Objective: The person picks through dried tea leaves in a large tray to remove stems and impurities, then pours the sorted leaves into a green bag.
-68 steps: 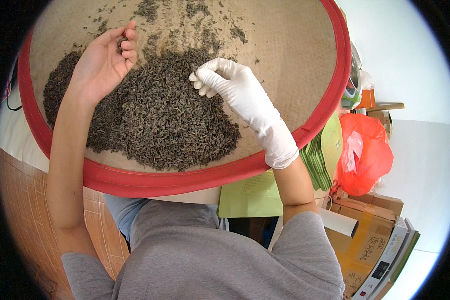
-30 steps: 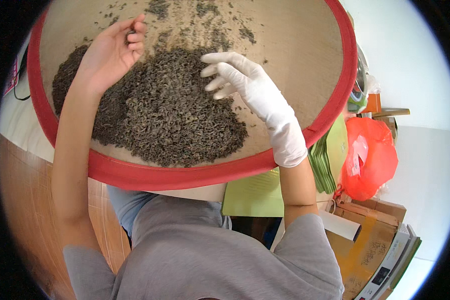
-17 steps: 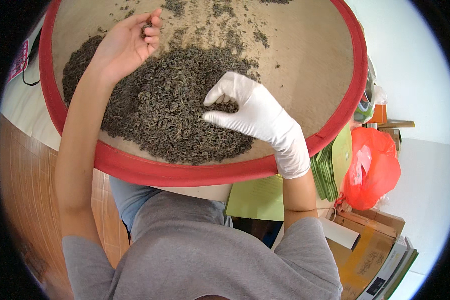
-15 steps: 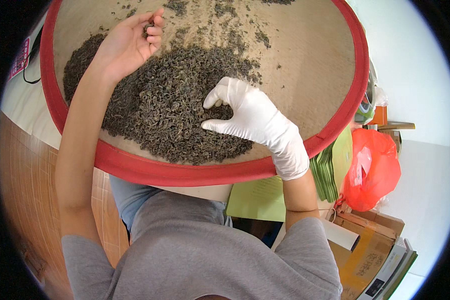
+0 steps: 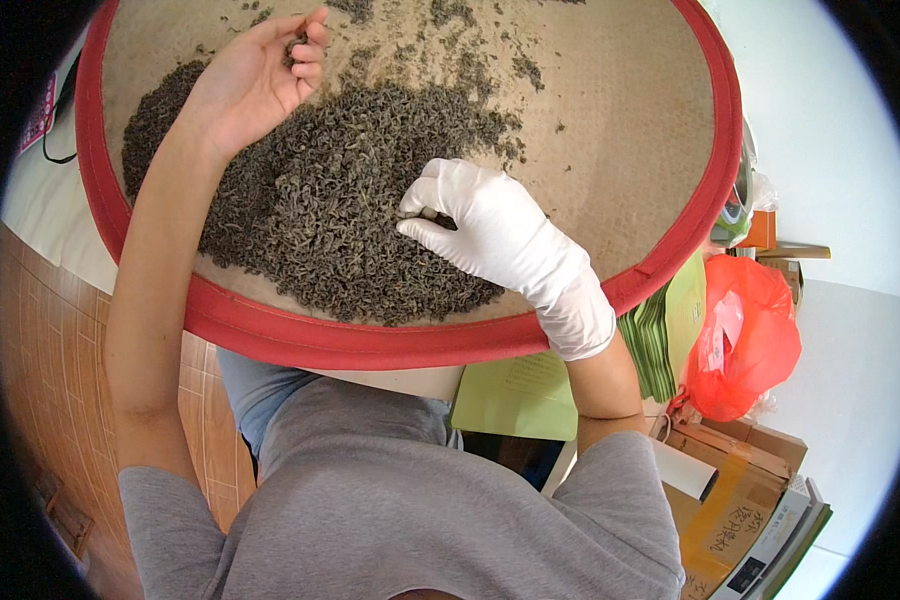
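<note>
A heap of dark, curled dried tea leaves (image 5: 340, 200) lies on a large round tan tray with a red cloth rim (image 5: 350, 345). Over the heap's far left part is my bare left hand (image 5: 255, 85), palm up, its fingers curled around a few dark leaves. My right hand (image 5: 480, 220), in a white glove, is at the heap's right side. Its thumb and forefinger are drawn together at the leaves; what is between them, if anything, is too small to name.
Loose leaves (image 5: 455, 15) are scattered toward the tray's far side. To the right are a stack of green sheets (image 5: 660, 340), a red plastic bag (image 5: 745, 340) and a cardboard box (image 5: 730, 520). A pink-and-white object (image 5: 40, 115) with a black cord sits at far left.
My right thumb and fingers have closed from a wide gap to a pinch, and the hand has shifted slightly left. My left hand has stayed curled in nearly the same place.
</note>
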{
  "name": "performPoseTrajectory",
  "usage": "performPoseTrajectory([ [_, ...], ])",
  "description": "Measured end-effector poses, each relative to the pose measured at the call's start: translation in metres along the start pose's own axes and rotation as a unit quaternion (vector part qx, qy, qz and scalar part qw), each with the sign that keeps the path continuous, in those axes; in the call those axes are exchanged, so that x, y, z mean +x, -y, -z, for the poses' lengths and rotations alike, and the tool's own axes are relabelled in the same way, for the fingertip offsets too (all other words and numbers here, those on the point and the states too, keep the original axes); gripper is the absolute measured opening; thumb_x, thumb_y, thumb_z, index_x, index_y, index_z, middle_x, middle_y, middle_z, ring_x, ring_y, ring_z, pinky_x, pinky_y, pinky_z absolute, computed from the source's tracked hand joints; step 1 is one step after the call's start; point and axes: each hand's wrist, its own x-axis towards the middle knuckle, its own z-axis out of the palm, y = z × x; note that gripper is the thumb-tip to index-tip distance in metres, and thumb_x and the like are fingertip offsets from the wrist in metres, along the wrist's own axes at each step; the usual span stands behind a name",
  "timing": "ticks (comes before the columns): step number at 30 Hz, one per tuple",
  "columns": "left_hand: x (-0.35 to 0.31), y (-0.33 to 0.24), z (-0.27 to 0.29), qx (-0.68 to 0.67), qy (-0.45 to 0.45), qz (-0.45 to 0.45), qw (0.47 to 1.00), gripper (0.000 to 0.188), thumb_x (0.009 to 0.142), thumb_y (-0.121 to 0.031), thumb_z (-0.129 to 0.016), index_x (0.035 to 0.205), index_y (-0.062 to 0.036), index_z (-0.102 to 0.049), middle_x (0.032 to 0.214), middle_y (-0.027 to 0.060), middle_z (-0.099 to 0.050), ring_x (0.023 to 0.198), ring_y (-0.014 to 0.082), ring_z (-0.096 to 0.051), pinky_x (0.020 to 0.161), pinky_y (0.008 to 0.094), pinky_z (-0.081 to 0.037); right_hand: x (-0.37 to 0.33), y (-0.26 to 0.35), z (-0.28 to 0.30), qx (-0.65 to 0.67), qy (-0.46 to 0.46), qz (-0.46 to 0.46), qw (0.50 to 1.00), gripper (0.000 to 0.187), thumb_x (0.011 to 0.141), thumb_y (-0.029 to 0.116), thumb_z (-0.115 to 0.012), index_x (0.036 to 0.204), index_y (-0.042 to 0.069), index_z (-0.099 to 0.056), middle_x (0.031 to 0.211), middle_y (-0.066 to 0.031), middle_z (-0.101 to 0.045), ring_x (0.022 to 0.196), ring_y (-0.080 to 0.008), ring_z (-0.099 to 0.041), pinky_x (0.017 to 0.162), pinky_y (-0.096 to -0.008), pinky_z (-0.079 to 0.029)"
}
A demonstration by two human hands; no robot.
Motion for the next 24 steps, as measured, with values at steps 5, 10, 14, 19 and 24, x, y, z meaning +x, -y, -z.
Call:
performPoseTrajectory([
  [5,-0.003,0.005,-0.015,0.021,-0.029,-0.006,0.999,0.021,0.1,-0.014,-0.039,0.113,-0.0006,-0.05,0.086,0.0005,-0.051,0.068,0.0093,-0.045,0.064,0.0223,-0.045,0.0,0.005,0.007,0.041,0.011,-0.042,0.998,0.013,0.086,0.014,-0.064,0.096,0.006,-0.065,0.086,-0.0094,-0.063,0.079,-0.0265,-0.062,0.07,-0.0335,-0.05],
  [10,-0.004,0.012,-0.018,0.039,-0.038,-0.015,0.998,0.022,0.099,-0.014,-0.043,0.115,0.0007,-0.049,0.085,-0.0001,-0.049,0.067,0.0066,-0.045,0.063,0.0186,-0.046,-0.001,0.008,0.009,0.233,-0.011,-0.101,0.967,0.016,0.09,0.014,-0.062,0.1,0.004,-0.068,0.09,-0.007,-0.067,0.077,-0.0143,-0.062,0.069,-0.027,-0.05],
  [14,-0.003,0.015,-0.02,0.049,-0.035,0.027,0.998,0.018,0.099,-0.016,-0.042,0.107,-0.0027,-0.051,0.086,0.0003,-0.051,0.067,0.0073,-0.046,0.062,0.02,-0.047,0.001,0.013,0.02,0.345,-0.01,-0.211,0.915,0.017,0.09,0.018,-0.064,0.093,0.003,-0.071,0.084,-0.0036,-0.066,0.072,-0.0076,-0.059,0.067,-0.0228,-0.048],
  [19,-0.01,0.038,-0.049,0.181,0.045,0.12,0.975,0.021,0.098,-0.022,-0.047,0.099,-0.0013,-0.052,0.088,0.0016,-0.052,0.066,0.0047,-0.051,0.06,0.0175,-0.051,0.008,0.015,0.022,0.293,-0.107,-0.198,0.929,0.021,0.086,0.021,-0.069,0.087,0.0,-0.069,0.072,-0.007,-0.062,0.065,-0.011,-0.056,0.06,-0.0284,-0.047],
  [24,-0.024,0.052,-0.062,0.126,0.037,0.206,0.97,0.026,0.098,-0.027,-0.047,0.098,-0.0017,-0.054,0.089,0.0023,-0.051,0.067,0.0063,-0.052,0.061,0.0182,-0.05,0.018,0.022,0.023,0.195,-0.124,-0.157,0.96,0.02,0.084,0.026,-0.069,0.083,0.006,-0.07,0.069,-0.0095,-0.062,0.06,-0.0214,-0.058,0.058,-0.0306,-0.046],
])
